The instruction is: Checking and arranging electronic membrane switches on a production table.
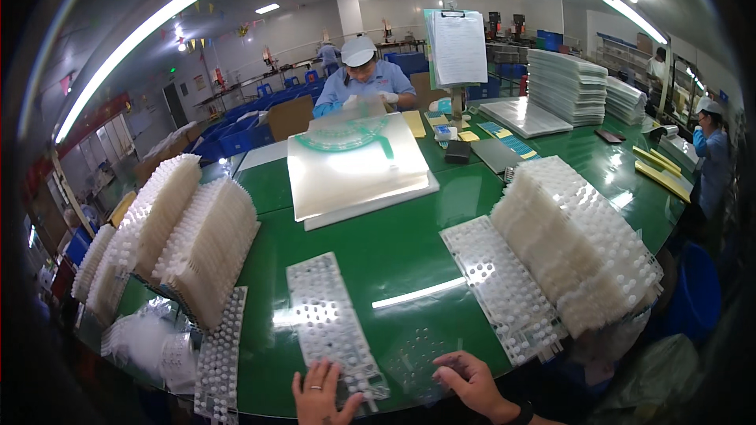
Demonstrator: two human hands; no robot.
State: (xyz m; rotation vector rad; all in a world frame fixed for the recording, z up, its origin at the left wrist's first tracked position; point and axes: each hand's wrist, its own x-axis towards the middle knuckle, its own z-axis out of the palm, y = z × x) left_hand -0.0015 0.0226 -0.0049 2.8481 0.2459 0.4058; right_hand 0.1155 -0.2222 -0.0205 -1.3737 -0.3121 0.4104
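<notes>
Tray strip: a long clear plastic strip [335, 329] with rows of small white caps seated in its holes, lying flat on the green desk [394, 252] and running from the middle of the desk toward me.
Perforated sheet: a second clear sheet [415, 362], holes mostly bare, flat on the desk just right of the strip's near end.
My left hand [319, 397]: palm down at the strip's near end, fingers [324, 374] spread and flat, pressing on it, grasping nothing.
My right hand [472, 382]: resting on the near edge of the perforated sheet, fingers [450, 362] loosely curled, tips touching the plastic, not closed round anything.
Sides: stacks of filled trays to my left [189, 244] and right [575, 244].
Across the desk: a person in blue [364, 79] handles clear sheets [354, 161].
</notes>
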